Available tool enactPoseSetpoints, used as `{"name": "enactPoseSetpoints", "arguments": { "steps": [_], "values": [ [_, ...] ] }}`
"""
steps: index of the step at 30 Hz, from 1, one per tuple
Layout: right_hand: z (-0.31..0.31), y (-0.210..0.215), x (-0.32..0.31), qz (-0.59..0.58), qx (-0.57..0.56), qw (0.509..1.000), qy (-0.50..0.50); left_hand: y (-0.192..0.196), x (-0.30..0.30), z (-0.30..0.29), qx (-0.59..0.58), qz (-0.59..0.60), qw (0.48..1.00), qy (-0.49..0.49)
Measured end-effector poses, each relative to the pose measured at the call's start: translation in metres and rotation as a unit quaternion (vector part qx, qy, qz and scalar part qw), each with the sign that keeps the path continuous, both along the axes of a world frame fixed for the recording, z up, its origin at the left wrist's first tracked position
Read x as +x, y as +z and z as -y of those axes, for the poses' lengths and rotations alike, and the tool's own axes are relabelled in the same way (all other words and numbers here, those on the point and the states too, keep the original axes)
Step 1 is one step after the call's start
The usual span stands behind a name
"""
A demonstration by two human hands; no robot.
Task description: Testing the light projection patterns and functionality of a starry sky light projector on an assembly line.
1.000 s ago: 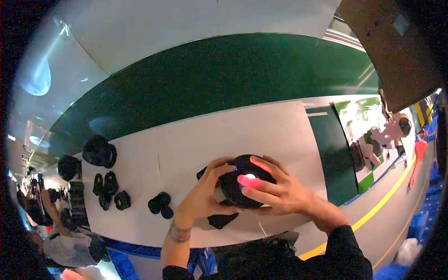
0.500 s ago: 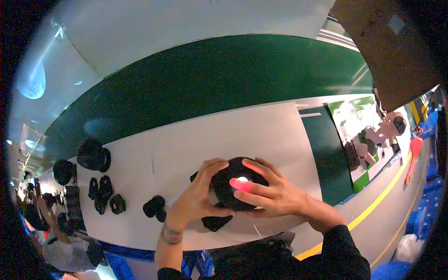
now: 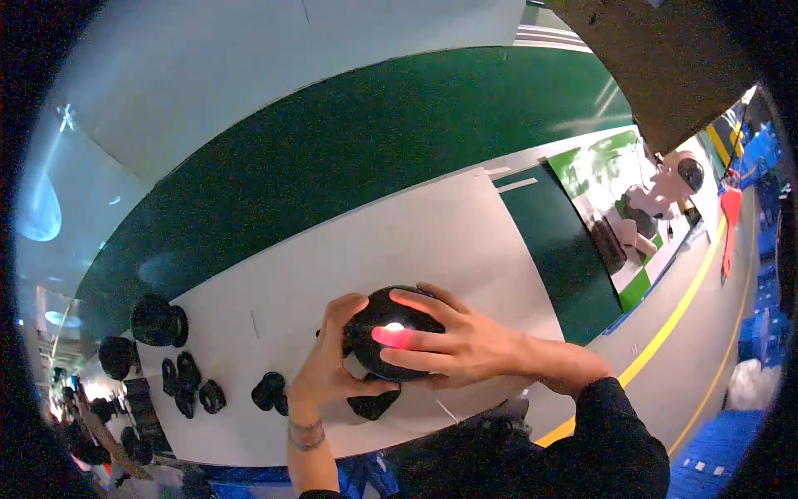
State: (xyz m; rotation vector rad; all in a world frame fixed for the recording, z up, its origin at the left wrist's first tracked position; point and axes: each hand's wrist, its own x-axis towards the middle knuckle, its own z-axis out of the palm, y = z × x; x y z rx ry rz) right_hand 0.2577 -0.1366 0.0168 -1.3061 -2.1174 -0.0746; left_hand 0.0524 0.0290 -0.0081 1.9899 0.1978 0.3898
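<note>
1. A round black object (image 3: 367, 320) has a dark top, a bright light near its middle, reddening one fingertip of the right hand (image 3: 465, 343).
2. Close by, a black angular piece (image 3: 374, 406) is partly hidden by the left hand (image 3: 322, 366); farther left lie small black parts (image 3: 270, 391), then black rings (image 3: 184, 384).
3. The object sits between both hands: left half-curled around its left side, right gripping with fingers spread across the top, covering much of it.
</note>
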Motion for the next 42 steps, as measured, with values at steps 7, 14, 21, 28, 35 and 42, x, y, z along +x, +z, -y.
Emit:
{"name": "enactPoseSetpoints", "arguments": {
  "steps": [7,14,21,28,35,42],
  "values": [
    [0.002,0.001,0.000,-0.024,0.000,1.000,0.001,0.028,0.009,-0.005,0.056,-0.048,0.996,-0.048],
    [0.002,-0.004,-0.004,-0.050,0.023,0.998,-0.011,0.056,0.024,-0.016,0.149,-0.103,0.977,-0.116],
    [0.003,-0.003,-0.002,-0.053,0.027,0.998,0.002,0.055,0.023,-0.013,0.164,-0.120,0.973,-0.113],
    [0.004,-0.002,0.000,-0.048,0.015,0.999,0.008,0.054,0.022,-0.012,0.165,-0.131,0.972,-0.104],
    [0.003,0.000,0.000,-0.046,0.034,0.998,0.004,0.046,0.016,-0.008,0.160,-0.086,0.980,-0.076],
    [0.006,-0.004,-0.001,-0.091,0.003,0.996,-0.007,0.034,0.003,0.002,0.081,-0.126,0.989,0.003]
  ]
}}
